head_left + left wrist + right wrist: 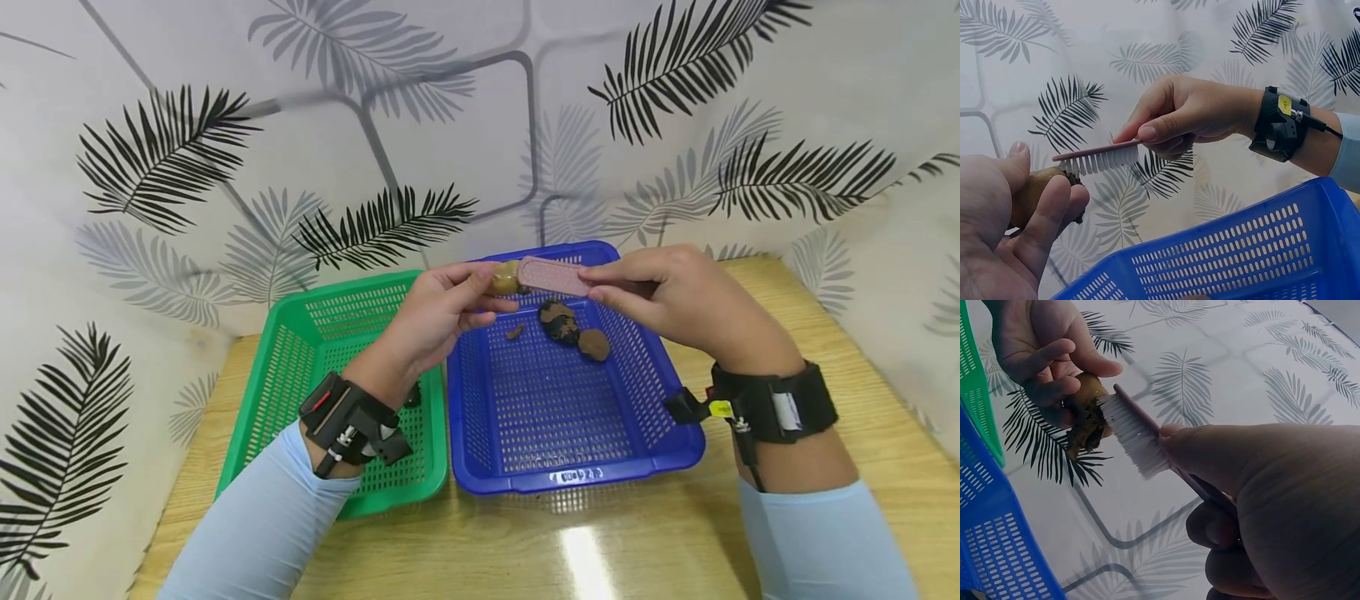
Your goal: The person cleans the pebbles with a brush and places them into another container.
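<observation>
My left hand (442,312) holds a rounded yellow-brown object (507,278) between thumb and fingers; its exact kind is unclear. In the right wrist view, this object (1088,403) has a dark, ragged side with holes. A small pink brush (555,276) with white bristles (1102,160) is pinched by the thumb and fingers of my right hand (660,287). The bristle tip touches the yellow-brown object, or nearly so, at the end facing the brush. Both hands are above the far side of the blue basket (577,477).
Inside the blue basket lie a dark lump with brown patches (558,322), a round brown piece (594,344) and a small brown crumb (515,332). To its left stands a green basket (258,400), with something dark partly behind my left wrist. Leaf-patterned sheeting (465,125) rises behind the wooden table (450,550).
</observation>
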Demonstrator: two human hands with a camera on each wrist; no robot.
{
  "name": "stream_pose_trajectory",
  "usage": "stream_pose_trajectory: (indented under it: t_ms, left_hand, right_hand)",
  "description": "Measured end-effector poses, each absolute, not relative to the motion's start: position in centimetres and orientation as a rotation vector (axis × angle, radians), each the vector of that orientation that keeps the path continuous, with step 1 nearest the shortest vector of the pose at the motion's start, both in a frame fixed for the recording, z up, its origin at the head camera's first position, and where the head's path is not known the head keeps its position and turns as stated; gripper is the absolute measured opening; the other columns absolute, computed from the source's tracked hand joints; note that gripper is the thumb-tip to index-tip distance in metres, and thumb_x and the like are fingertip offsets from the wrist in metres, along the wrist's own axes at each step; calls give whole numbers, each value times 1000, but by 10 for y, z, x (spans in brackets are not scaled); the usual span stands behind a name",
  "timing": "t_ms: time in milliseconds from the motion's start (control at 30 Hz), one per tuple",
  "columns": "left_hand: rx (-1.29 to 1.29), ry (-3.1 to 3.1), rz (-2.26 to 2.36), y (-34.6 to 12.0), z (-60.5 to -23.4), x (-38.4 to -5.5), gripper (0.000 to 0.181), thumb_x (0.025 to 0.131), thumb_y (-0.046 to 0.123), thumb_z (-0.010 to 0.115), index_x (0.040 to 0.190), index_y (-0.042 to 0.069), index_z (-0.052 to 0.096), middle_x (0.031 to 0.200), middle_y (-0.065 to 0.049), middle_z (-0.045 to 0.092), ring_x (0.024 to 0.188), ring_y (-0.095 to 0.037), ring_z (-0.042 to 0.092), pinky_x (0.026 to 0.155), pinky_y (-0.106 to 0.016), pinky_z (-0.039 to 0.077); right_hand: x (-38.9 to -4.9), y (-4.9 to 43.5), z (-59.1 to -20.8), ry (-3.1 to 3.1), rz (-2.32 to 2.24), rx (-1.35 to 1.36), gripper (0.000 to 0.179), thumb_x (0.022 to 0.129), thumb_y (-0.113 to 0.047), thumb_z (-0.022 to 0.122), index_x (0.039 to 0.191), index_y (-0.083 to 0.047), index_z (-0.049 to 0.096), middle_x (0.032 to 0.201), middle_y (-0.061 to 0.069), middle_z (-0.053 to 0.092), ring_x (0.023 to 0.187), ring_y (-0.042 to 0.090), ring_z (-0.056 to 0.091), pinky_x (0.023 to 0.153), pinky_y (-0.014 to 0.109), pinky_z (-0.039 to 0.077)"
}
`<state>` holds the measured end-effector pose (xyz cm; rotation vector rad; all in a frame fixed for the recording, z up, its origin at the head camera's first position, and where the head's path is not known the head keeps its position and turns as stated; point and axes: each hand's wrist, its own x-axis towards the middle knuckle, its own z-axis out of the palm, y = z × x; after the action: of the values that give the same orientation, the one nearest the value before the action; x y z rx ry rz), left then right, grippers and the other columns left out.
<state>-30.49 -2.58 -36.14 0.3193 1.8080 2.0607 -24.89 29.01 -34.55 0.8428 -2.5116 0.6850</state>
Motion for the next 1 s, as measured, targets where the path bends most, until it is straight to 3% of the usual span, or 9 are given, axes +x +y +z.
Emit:
stream_pose_trajectory:
  t_ms: [267, 567, 1000]
  left_hand:
    - [304, 1829, 2043, -23, -363, -305, 50, 122, 34, 55, 147, -7, 69, 101, -4, 85, 87, -10, 85, 73, -18, 68]
    - [233, 1898, 1995, -21, -365, -306, 54, 121, 44, 56, 141, -3, 74, 99, -5, 82, 74, -9, 80, 59, -16, 62]
    - [194, 1944, 1898, -21, -370, -308, 60, 120, 50, 55, 137, -3, 76, 95, -3, 80, 70, -8, 75, 55, -16, 58]
  right_hand:
    - [-250, 292, -344, -2540, 711, 848, 28, 105, -14, 85, 132, -19, 87, 89, -7, 74, 63, 5, 49, 55, 23, 43]
    - [-250, 293, -346, -2619, 703, 810, 26, 106, -18, 84, 132, -23, 87, 92, -7, 76, 64, 7, 51, 57, 24, 45]
    - [-251, 296, -344, -2828, 728, 771, 22, 108, -22, 82, 129, -25, 88, 98, -4, 81, 51, 7, 43, 49, 24, 40]
